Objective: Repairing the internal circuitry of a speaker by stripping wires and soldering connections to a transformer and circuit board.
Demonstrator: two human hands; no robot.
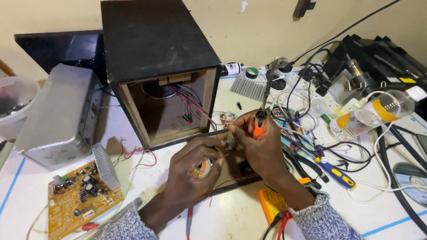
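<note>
My right hand (262, 149) grips a soldering iron (259, 124) with an orange grip and black cord, its tip pointing down between my hands. My left hand (191, 171) is closed around a small round spool of solder wire (203, 167) and feeds a thin strand toward the tip. Both hands hover over a dark flat panel (235, 171) on the white table (133, 182), just in front of an open black wooden speaker box (164, 75). Red and black wires (193, 109) hang inside the box. The joint under the tip is hidden by my fingers.
A yellow circuit board with a heat sink (82, 193) lies front left beside a grey metal case (60, 115). An orange multimeter (272, 202), a blue-handled screwdriver (336, 173), a plastic bottle (378, 111), tangled cables and a hot-air station (356, 75) crowd the right side.
</note>
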